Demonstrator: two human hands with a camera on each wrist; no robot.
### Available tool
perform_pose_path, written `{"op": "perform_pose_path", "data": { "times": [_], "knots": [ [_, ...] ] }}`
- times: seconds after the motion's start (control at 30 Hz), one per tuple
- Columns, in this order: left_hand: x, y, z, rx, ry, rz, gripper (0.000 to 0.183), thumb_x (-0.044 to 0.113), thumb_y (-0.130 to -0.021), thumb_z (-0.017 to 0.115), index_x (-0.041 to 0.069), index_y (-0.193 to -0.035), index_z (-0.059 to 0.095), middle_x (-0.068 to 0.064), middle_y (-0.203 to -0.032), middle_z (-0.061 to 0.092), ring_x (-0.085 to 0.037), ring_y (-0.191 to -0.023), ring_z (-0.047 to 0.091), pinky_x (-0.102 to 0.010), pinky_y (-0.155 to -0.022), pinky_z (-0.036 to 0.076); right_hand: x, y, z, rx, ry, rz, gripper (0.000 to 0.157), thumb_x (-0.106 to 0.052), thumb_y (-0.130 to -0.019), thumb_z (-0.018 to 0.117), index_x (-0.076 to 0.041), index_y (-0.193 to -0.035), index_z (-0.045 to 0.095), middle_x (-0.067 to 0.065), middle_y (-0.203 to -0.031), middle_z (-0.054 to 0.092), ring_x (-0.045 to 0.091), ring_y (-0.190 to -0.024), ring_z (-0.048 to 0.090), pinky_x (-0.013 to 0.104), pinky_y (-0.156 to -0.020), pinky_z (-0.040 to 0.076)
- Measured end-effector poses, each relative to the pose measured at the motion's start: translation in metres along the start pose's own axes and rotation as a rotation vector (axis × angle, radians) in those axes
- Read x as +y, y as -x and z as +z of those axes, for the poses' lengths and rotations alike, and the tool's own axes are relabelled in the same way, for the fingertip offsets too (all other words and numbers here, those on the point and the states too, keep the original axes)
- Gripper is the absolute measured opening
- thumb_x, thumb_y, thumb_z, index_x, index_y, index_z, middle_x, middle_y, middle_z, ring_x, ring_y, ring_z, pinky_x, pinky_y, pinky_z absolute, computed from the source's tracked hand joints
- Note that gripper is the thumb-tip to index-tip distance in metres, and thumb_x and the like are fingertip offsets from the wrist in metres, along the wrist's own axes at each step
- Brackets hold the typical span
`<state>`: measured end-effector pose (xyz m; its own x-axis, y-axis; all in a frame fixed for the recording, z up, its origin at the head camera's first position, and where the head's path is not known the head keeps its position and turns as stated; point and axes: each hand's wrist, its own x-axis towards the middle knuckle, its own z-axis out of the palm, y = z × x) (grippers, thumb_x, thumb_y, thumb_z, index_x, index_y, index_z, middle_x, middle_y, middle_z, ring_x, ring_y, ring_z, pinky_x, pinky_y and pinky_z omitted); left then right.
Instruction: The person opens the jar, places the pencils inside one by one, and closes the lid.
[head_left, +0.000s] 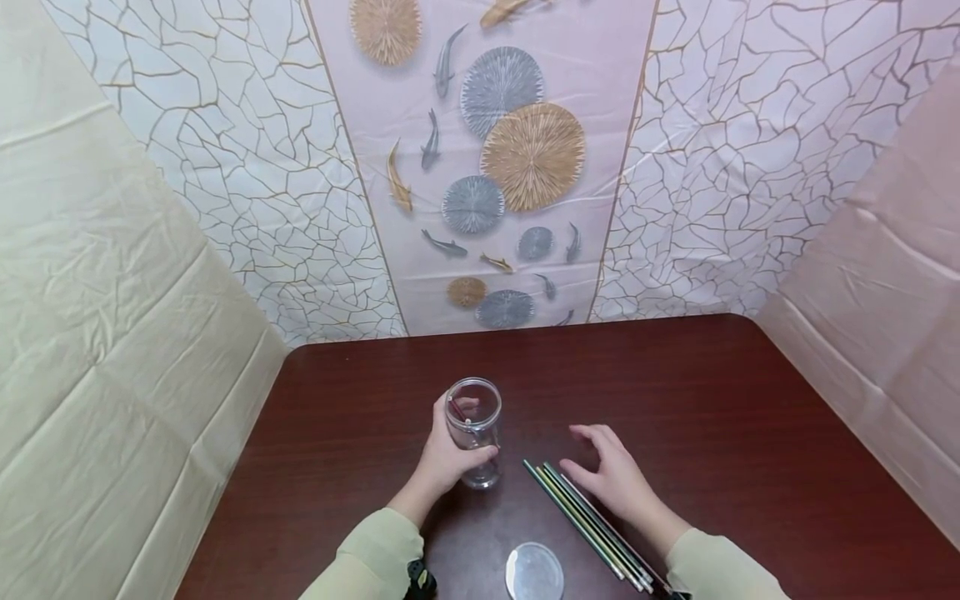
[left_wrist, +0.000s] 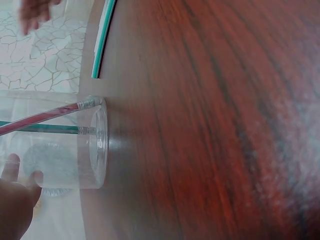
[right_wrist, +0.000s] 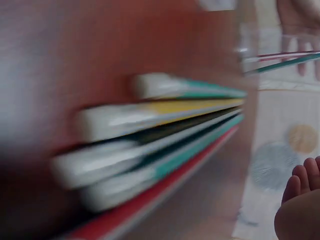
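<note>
My left hand (head_left: pixel 441 454) grips a clear jar (head_left: pixel 486 435) that stands upright on the table, thumb across its near side. Inside it lean a red pencil (left_wrist: pixel 45 116) and a green pencil (left_wrist: pixel 55 129), eraser ends down in the left wrist view. To the right, several pencils (head_left: pixel 588 525) lie side by side in a slanting row; green, yellow, dark and red ones show in the right wrist view, with pale eraser ends (right_wrist: pixel 115 122) toward that camera. My right hand (head_left: pixel 618 479) hovers by their far ends, fingers loosely bent and holding nothing.
A round clear lid (head_left: pixel 534 572) lies flat near the front edge, left of the pencil row. The dark red wooden table (head_left: pixel 360 417) has a patterned cloth (head_left: pixel 487 208) hanging behind it and plain cloth walls at both sides.
</note>
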<state>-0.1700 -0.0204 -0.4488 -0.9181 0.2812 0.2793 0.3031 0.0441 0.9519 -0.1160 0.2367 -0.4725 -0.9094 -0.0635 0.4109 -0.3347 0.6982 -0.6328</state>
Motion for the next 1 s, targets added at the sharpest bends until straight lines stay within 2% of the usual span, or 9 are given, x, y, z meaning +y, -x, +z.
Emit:
{"op": "perform_pose_path", "data": {
  "times": [0.17,0.4,0.5,0.6,0.77,1.0],
  "knots": [
    [0.001,0.000,-0.001,-0.004,-0.015,-0.009,0.090,-0.004,-0.065,0.080,0.006,-0.136,0.026,-0.015,-0.127,0.051,-0.021,-0.113,0.050,-0.029,-0.095,0.039,0.013,0.020,0.001,-0.069,0.060,0.048,0.050,-0.024,-0.076,0.078,-0.004,-0.118,0.059,0.003,-0.109,0.056,0.021,-0.102,0.054,0.043,-0.084,0.046],
    [0.000,-0.001,-0.001,-0.009,-0.015,-0.014,0.089,-0.003,-0.065,0.080,0.006,-0.136,0.028,-0.015,-0.127,0.051,-0.021,-0.114,0.050,-0.029,-0.095,0.039,0.023,0.036,0.008,-0.098,0.106,0.007,0.054,-0.027,-0.071,0.081,-0.001,-0.115,0.060,0.003,-0.107,0.057,0.023,-0.102,0.052,0.042,-0.085,0.044],
    [0.000,-0.001,-0.001,-0.010,-0.004,-0.008,0.089,-0.004,-0.064,0.080,0.005,-0.136,0.027,-0.015,-0.127,0.051,-0.024,-0.115,0.049,-0.029,-0.096,0.039,0.026,0.041,0.010,-0.117,0.104,0.012,0.057,-0.028,-0.069,0.082,0.000,-0.114,0.060,0.003,-0.106,0.056,0.022,-0.100,0.051,0.042,-0.084,0.044],
    [-0.001,-0.002,-0.001,-0.010,0.012,-0.002,0.089,-0.004,-0.064,0.080,0.004,-0.135,0.027,-0.017,-0.128,0.050,-0.032,-0.118,0.047,-0.029,-0.097,0.038,0.027,0.043,0.011,-0.126,0.098,0.028,0.058,-0.030,-0.068,0.082,0.001,-0.113,0.060,0.002,-0.105,0.056,0.022,-0.100,0.050,0.042,-0.084,0.043],
    [0.001,0.000,0.000,-0.019,0.024,-0.002,0.088,-0.005,-0.065,0.079,-0.001,-0.136,0.026,-0.024,-0.129,0.048,-0.042,-0.120,0.043,-0.026,-0.096,0.037,0.029,0.045,0.013,-0.122,0.114,0.022,0.057,-0.032,-0.068,0.081,0.001,-0.111,0.061,0.003,-0.104,0.057,0.022,-0.099,0.051,0.041,-0.083,0.043],
    [0.003,0.000,0.000,-0.012,0.023,-0.010,0.088,-0.005,-0.065,0.079,0.000,-0.135,0.027,-0.021,-0.129,0.049,-0.038,-0.119,0.045,-0.026,-0.096,0.038,0.030,0.046,0.017,-0.058,0.163,-0.059,0.054,-0.030,-0.066,0.082,0.001,-0.106,0.063,0.003,-0.099,0.058,0.020,-0.093,0.051,0.038,-0.079,0.043]
  ]
}}
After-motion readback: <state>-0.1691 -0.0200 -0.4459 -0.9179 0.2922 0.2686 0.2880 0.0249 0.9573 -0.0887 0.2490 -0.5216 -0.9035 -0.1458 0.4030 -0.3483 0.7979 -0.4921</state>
